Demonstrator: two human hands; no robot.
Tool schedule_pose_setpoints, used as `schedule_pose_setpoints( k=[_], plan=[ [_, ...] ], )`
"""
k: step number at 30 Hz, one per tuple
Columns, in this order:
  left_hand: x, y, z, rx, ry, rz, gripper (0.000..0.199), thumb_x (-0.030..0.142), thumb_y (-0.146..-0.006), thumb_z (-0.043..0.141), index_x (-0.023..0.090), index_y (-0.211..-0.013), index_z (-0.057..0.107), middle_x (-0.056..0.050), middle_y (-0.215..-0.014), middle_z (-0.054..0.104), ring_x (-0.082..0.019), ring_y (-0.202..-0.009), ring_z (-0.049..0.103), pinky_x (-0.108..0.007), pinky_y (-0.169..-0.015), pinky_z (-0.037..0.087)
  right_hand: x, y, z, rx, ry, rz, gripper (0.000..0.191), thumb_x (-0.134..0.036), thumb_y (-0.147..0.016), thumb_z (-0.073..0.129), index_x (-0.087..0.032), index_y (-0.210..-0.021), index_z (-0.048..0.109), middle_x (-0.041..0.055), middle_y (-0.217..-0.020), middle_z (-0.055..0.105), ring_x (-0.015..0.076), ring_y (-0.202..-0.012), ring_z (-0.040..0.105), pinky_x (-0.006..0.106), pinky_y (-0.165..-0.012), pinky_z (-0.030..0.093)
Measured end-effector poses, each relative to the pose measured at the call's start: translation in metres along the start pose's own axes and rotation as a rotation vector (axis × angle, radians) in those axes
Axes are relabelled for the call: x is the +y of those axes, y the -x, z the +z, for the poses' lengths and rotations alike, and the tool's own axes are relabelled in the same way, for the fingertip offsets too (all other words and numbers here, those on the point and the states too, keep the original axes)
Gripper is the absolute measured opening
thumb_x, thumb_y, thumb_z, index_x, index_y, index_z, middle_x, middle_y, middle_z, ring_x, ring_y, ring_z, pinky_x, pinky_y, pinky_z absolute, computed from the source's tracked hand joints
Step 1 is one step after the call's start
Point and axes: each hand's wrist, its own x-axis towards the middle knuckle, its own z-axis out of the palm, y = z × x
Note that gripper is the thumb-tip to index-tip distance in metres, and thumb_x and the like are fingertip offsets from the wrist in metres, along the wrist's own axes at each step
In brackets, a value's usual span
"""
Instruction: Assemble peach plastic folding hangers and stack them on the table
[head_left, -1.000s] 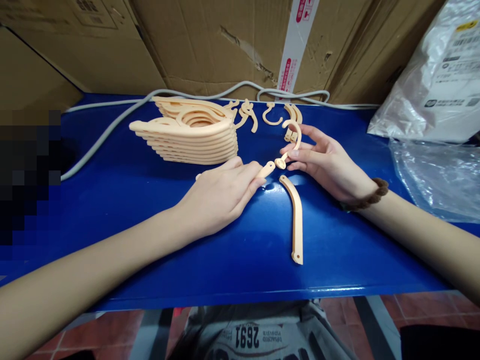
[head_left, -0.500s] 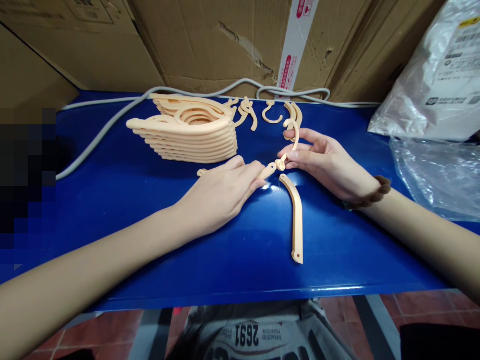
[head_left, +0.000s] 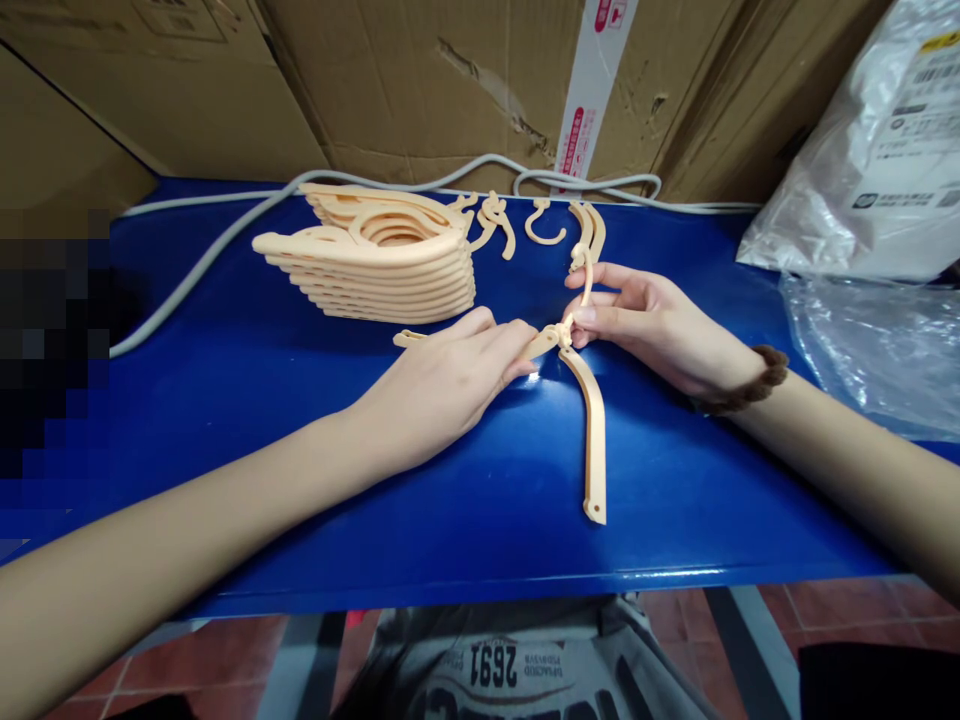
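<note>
My left hand is closed on a beige plastic hanger arm, whose far end pokes out on the left, beyond the knuckles. Between thumb and fingers, my right hand pinches a beige hanger hook. The hook's round base meets the holed end of the held arm; whether they are joined I cannot tell. Just below this meeting point lies a second, curved hanger arm on the blue table, its upper end close to the hook's base.
A stack of beige hangers stands left of centre. Behind my hands lie a loose hook, linked hanger parts and curved arms. A grey cable runs along the cardboard boxes. Plastic packaging sits at right.
My right hand has turned the hook and lowered its base onto the end of the held arm. My left hand has shifted very slightly. The loose arm lies where it was.
</note>
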Motion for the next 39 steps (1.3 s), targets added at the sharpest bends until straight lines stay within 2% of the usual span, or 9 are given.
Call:
schedule_pose_setpoints(
  k=[6, 12, 15, 19, 22, 28, 39],
  plan=[
    [0.001, -0.002, 0.001, 0.057, -0.165, 0.095, 0.035, 0.024, -0.11, 0.032, 0.009, -0.097, 0.061, -0.004, -0.082, 0.059, -0.019, -0.07, 0.054, -0.03, -0.064, 0.042, -0.002, 0.0, 0.002, 0.015, 0.027, -0.002, 0.045, -0.025, -0.075, 0.086, -0.016, -0.111, 0.06, -0.0015, -0.079, 0.073, 0.009, -0.07, 0.065, 0.022, -0.072, 0.053],
    [0.003, -0.002, -0.001, 0.011, -0.277, 0.099, 0.041, 0.025, -0.111, 0.029, 0.011, -0.097, 0.065, -0.005, -0.078, 0.06, -0.019, -0.069, 0.055, -0.029, -0.063, 0.044, -0.002, 0.001, 0.002, 0.04, 0.065, -0.011, 0.043, -0.027, -0.074, 0.086, -0.019, -0.105, 0.058, -0.0009, -0.078, 0.07, 0.0122, -0.069, 0.065, 0.029, -0.074, 0.054],
    [0.003, -0.002, -0.002, 0.005, -0.31, 0.105, 0.041, 0.024, -0.111, 0.031, 0.011, -0.095, 0.066, -0.005, -0.075, 0.06, -0.02, -0.068, 0.055, -0.029, -0.062, 0.044, -0.001, 0.002, 0.003, 0.054, 0.098, -0.029, 0.042, -0.025, -0.076, 0.083, -0.02, -0.109, 0.058, -0.0019, -0.079, 0.069, 0.0136, -0.072, 0.066, 0.03, -0.076, 0.055],
    [0.003, -0.002, -0.002, 0.007, -0.325, 0.118, 0.037, 0.02, -0.109, 0.035, 0.01, -0.093, 0.066, -0.005, -0.074, 0.062, -0.021, -0.067, 0.056, -0.031, -0.061, 0.044, -0.001, 0.003, 0.004, 0.059, 0.172, -0.077, 0.058, -0.023, -0.079, 0.079, -0.024, -0.132, 0.057, -0.0041, -0.079, 0.068, 0.0165, -0.077, 0.068, 0.033, -0.079, 0.057],
    [0.002, -0.002, -0.001, -0.004, -0.329, 0.119, 0.033, 0.019, -0.108, 0.037, 0.008, -0.1, 0.067, -0.007, -0.08, 0.066, -0.023, -0.071, 0.057, -0.034, -0.064, 0.046, -0.003, 0.004, 0.004, 0.05, 0.243, -0.097, 0.069, -0.026, -0.08, 0.079, -0.029, -0.144, 0.053, -0.0054, -0.082, 0.068, 0.0164, -0.08, 0.068, 0.033, -0.08, 0.058],
    [0.001, 0.0, -0.003, -0.038, -0.345, 0.117, 0.029, 0.014, -0.106, 0.04, 0.004, -0.113, 0.067, -0.01, -0.09, 0.071, -0.025, -0.075, 0.057, -0.036, -0.068, 0.048, -0.01, 0.008, 0.006, 0.058, 0.292, -0.128, 0.067, -0.031, -0.08, 0.08, -0.032, -0.142, 0.056, -0.0051, -0.082, 0.067, 0.0162, -0.081, 0.067, 0.031, -0.077, 0.057],
    [0.005, -0.002, -0.007, -0.1, -0.285, 0.078, 0.033, 0.015, -0.106, 0.036, 0.01, -0.106, 0.069, -0.008, -0.081, 0.068, -0.023, -0.072, 0.057, -0.034, -0.064, 0.045, -0.01, 0.01, 0.009, 0.065, 0.33, -0.127, 0.065, -0.027, -0.081, 0.079, -0.031, -0.142, 0.057, -0.0021, -0.085, 0.06, 0.0168, -0.078, 0.062, 0.033, -0.078, 0.055]
  ],
)
